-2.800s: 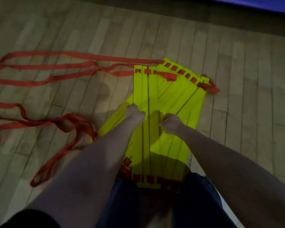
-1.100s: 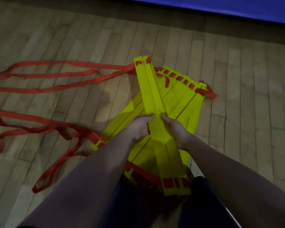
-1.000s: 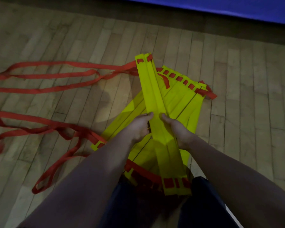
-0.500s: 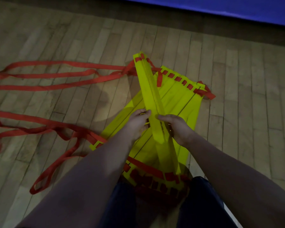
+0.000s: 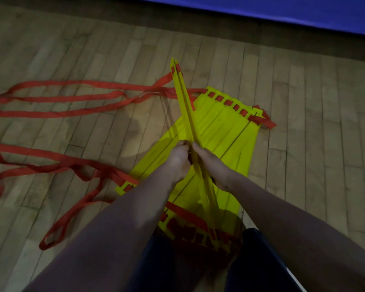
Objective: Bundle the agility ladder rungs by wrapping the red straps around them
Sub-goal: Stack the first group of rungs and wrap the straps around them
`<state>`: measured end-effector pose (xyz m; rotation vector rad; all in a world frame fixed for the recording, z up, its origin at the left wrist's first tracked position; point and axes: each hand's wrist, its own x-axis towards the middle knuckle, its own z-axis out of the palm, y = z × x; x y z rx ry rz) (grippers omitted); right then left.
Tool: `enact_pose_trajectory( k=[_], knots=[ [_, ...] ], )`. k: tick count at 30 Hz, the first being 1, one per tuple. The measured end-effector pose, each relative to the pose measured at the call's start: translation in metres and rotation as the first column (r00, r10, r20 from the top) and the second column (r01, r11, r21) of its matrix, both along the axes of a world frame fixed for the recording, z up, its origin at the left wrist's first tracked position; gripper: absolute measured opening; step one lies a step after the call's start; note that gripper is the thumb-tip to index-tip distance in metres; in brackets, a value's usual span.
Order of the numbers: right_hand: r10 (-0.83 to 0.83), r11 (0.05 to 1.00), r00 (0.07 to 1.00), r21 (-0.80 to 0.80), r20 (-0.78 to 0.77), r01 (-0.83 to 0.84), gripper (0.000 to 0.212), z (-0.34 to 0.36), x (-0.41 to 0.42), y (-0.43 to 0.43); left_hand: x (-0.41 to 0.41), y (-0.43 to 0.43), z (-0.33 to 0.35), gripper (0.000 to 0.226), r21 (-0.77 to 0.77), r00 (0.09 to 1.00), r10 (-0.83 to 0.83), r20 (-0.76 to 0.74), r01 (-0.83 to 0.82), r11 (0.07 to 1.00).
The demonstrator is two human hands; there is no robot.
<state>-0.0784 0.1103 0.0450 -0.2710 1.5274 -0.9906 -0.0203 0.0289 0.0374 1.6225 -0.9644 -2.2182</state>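
Gym (hardwood floor (image 5: 303, 98), blue mat (image 5: 282, 9))

The left hand (image 5: 178, 159) and the right hand (image 5: 211, 163) grip a thin stack of flat yellow plastic rungs (image 5: 184, 106) from opposite sides. The stack is turned on edge and tilts up away from the person. The remaining yellow rungs (image 5: 226, 131) lie fanned flat on the wooden plank floor (image 5: 303, 102) beneath. Long red fabric straps (image 5: 72, 100) trail in loose loops across the floor's left side. A blue mat (image 5: 282, 11) borders the floor's far edge.
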Motion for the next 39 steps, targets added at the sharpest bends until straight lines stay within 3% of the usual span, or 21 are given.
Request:
enact_pose_trajectory(
  k=[3,7,10,12,15,16,18,19,20,21,22,23,24,27,29,35,37,39],
  knots=[
    [-0.023,1.0,0.998,-0.009,0.053,0.023,0.085,0.0,-0.001,0.0,0.003,-0.002,-0.004,0.012,-0.254,0.962,-0.191,0.196,0.238,0.937],
    [-0.119,0.99,0.991,-0.075,0.054,0.123,0.03,0.005,-0.006,0.003,0.014,-0.004,-0.008,0.054,-0.325,0.983,-0.139,0.121,0.172,0.93],
    [-0.149,0.987,0.987,-0.058,0.061,0.152,0.031,0.011,-0.014,0.005,0.015,-0.006,-0.005,0.033,-0.297,0.975,-0.192,0.111,0.217,0.93],
    [-0.123,0.992,0.992,-0.019,0.017,0.124,0.032,0.011,-0.022,0.004,0.011,-0.007,0.001,0.015,-0.194,0.905,-0.389,0.171,0.418,0.887],
    [-0.152,0.988,0.985,0.0,0.081,0.152,0.032,0.014,-0.036,0.002,0.012,0.003,0.012,0.018,0.018,0.563,-0.813,0.15,0.82,0.572],
    [-0.167,0.986,0.981,-0.003,0.102,0.168,0.032,0.016,-0.04,0.001,0.018,0.007,0.013,0.031,0.005,0.477,-0.874,0.087,0.877,0.48],
    [-0.179,0.983,0.976,-0.016,0.122,0.182,0.03,0.02,-0.047,0.0,0.032,0.017,0.006,0.083,-0.019,0.3,-0.95,-0.083,0.953,0.303],
    [-0.177,0.983,0.977,-0.023,0.121,0.181,0.031,0.021,-0.049,0.0,0.037,0.022,0.003,0.101,0.028,0.167,-0.98,-0.108,0.986,0.165],
    [-0.17,0.984,0.978,-0.035,0.119,0.176,0.032,0.023,-0.052,0.0,0.038,0.028,-0.001,0.112,0.082,0.026,-0.999,-0.035,0.996,0.023],
    [-0.162,0.985,0.98,-0.048,0.114,0.169,0.034,0.025,-0.055,0.001,0.038,0.035,0.002,0.107,0.107,-0.154,-0.984,0.086,0.984,-0.145],
    [-0.159,0.984,0.98,-0.065,0.118,0.167,0.036,0.027,-0.057,0.002,0.036,0.041,0.002,0.092,0.098,-0.307,-0.925,0.223,0.951,-0.292],
    [-0.156,0.982,0.979,-0.083,0.127,0.167,0.037,0.029,-0.059,0.004,0.035,0.045,0.002,0.075,0.066,-0.374,-0.865,0.334,0.925,-0.374],
    [-0.154,0.98,0.978,-0.103,0.142,0.17,0.038,0.031,-0.062,0.006,0.034,0.05,0.003,0.061,0.015,-0.372,-0.842,0.39,0.917,-0.399],
    [-0.153,0.969,0.97,-0.163,0.187,0.185,0.041,0.039,-0.069,0.007,0.035,0.052,0.001,0.03,-0.114,-0.19,-0.861,0.471,0.955,-0.273],
    [-0.17,0.956,0.96,-0.199,0.221,0.215,0.041,0.046,-0.072,0.003,0.036,0.041,0.0,0.021,-0.177,-0.108,-0.808,0.58,0.951,-0.254],
    [-0.158,0.943,0.95,-0.243,0.271,0.226,0.041,0.051,-0.073,-0.002,0.029,0.008,0.007,0.026,-0.41,0.218,-0.541,0.812,0.873,-0.264],
    [-0.11,0.964,0.951,-0.203,0.29,0.174,0.042,0.047,-0.071,0.002,0.033,-0.002,0.011,0.029,-0.472,0.325,-0.489,0.809,0.856,-0.211],
    [-0.03,0.986,0.968,-0.151,0.249,0.069,0.043,0.044,-0.069,0.01,0.036,-0.013,0.013,0.03,-0.544,0.452,-0.454,0.768,0.834,-0.089]
  ],
)
